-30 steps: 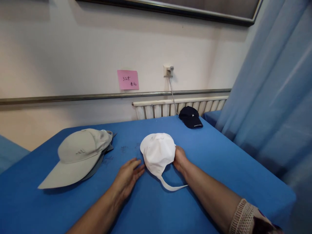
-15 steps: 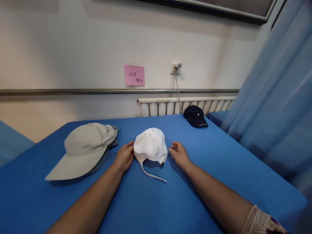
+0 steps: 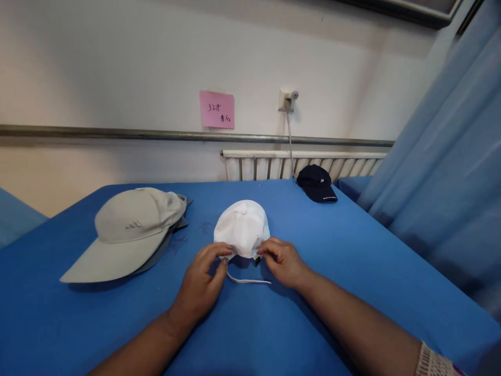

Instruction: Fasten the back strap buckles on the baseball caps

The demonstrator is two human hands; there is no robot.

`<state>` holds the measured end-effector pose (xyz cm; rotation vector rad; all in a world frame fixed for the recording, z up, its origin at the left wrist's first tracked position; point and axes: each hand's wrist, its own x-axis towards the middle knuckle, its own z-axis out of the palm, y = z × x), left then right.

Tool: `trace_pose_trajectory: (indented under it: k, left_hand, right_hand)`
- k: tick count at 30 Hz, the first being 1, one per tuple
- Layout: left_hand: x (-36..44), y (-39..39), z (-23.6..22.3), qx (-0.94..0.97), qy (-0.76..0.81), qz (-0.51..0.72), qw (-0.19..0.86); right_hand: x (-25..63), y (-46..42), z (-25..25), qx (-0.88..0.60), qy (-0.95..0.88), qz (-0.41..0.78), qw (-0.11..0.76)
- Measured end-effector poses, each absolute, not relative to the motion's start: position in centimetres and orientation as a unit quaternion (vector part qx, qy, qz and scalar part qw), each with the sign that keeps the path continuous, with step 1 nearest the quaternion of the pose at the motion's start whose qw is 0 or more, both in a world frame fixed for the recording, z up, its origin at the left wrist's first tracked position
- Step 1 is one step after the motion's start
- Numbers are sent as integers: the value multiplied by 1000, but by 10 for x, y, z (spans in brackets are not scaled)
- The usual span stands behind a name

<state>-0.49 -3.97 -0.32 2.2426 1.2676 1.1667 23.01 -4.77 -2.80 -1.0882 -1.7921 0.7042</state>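
Observation:
A white cap (image 3: 242,227) lies crown up in the middle of the blue table (image 3: 332,261), its back opening toward me and a thin white strap trailing out in front. My left hand (image 3: 201,284) pinches the cap's rear edge on the left side. On the right side of that edge, my right hand (image 3: 284,261) pinches too, fingers curled.
A beige cap (image 3: 125,235) stacked on a grey one lies at the left. A dark navy cap (image 3: 316,184) sits at the table's far right corner. Behind are a radiator (image 3: 274,166), a wall socket with a cable, a pink note (image 3: 216,109) and a blue curtain (image 3: 442,146).
The white cap has been turned so its back faces me. Both hands moved from its sides to its near edge and closed on it.

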Motion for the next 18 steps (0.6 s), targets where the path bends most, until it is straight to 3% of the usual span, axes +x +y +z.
trace_pose_trajectory:
  k: [9, 18]
  left_hand:
    - [5, -45, -6, 878, 346, 318, 92]
    - [7, -38, -23, 867, 415, 263, 79]
  right_hand:
    - [225, -52, -23, -495, -809, 194, 251]
    - [223, -49, -27, -524, -801, 163, 239]
